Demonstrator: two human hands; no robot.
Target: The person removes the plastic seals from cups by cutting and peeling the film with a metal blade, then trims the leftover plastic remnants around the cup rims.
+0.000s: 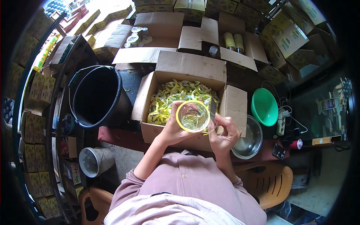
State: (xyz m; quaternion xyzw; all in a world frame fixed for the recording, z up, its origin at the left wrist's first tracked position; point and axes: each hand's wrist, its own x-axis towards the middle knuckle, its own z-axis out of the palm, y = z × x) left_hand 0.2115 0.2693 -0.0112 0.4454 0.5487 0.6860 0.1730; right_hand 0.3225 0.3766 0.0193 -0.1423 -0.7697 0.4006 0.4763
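Note:
My left hand [171,127] is wrapped around a clear cup with a yellow rim [193,117], its mouth tilted up toward me. Just right of the cup, my right hand [225,135] is closed in a pinch. A thin bit of yellow shows below its fingertips, but what they hold is too small to make out. Behind both hands stands an open cardboard box [191,66], filled with a heap of yellow-green strips [159,108]. The cup is held over the near side of this box.
A black bucket [95,97] stands left of the box. To the right are a green bowl [264,107], a metal bowl [250,144] and a power strip [280,125]. Farther back, open cartons [157,28] hold jars and stacked cups [229,41]. A grey bucket [95,162] sits lower left.

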